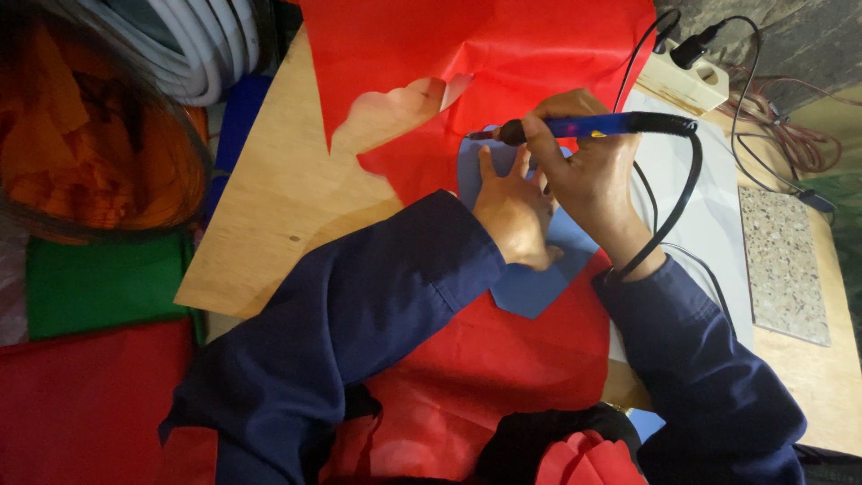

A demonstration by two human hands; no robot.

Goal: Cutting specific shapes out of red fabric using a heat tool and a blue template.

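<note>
My right hand [593, 175] grips a blue and black corded hot-cutting tool [602, 126], its tip touching the red fabric [503, 63] at the top edge of a blue template [530, 283]. My left hand [512, 211] lies flat on that blue template, fingers spread, pressing it onto the red fabric. A shape with a curved outline has been cut out of the fabric to the left, showing the wooden board [278, 198] beneath. The tool's black cable [673, 198] loops over my right wrist.
A white power strip [687, 81] with plugs sits at the top right. A speckled stone slab [786, 265] lies on the right. A netted bag of orange scraps [85, 135] and white hose coils [193, 49] sit left, with green cloth [103, 287] below.
</note>
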